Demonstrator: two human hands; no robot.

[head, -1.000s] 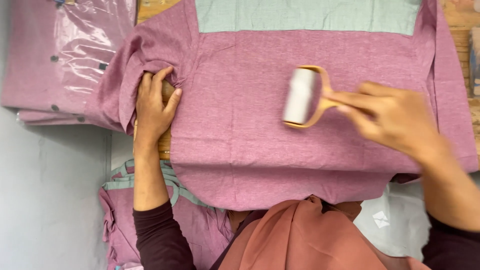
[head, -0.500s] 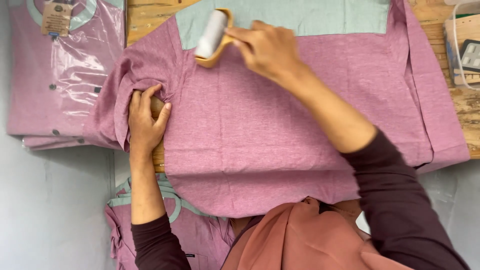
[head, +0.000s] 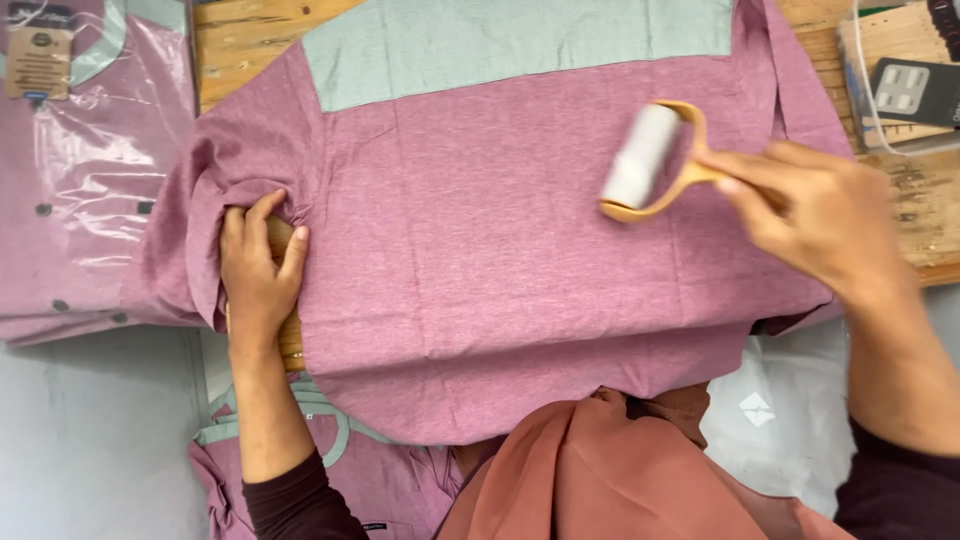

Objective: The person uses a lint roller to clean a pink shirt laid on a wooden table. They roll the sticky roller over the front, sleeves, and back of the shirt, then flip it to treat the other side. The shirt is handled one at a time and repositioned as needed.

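A mauve shirt (head: pixel 500 260) with a pale green yoke panel (head: pixel 500 45) lies spread flat on a wooden table (head: pixel 240 40). My left hand (head: pixel 260 275) presses down on the shirt's left side by the bunched sleeve, fingers gripping the fabric at the table's edge. My right hand (head: pixel 810 215) holds the handle of a lint roller (head: pixel 645 160) with a white roll and tan frame, resting on the shirt's right half.
Folded mauve shirts in clear plastic bags (head: pixel 80 170) are stacked at the left. More such shirts (head: pixel 340 470) lie below the table near my lap. A small grey remote-like device (head: pixel 915 90) sits on a box at the upper right.
The lint roller went from the shirt's right middle up to the top left near the yoke, then back to the right side. My left hand stayed pressing on the sleeve area.
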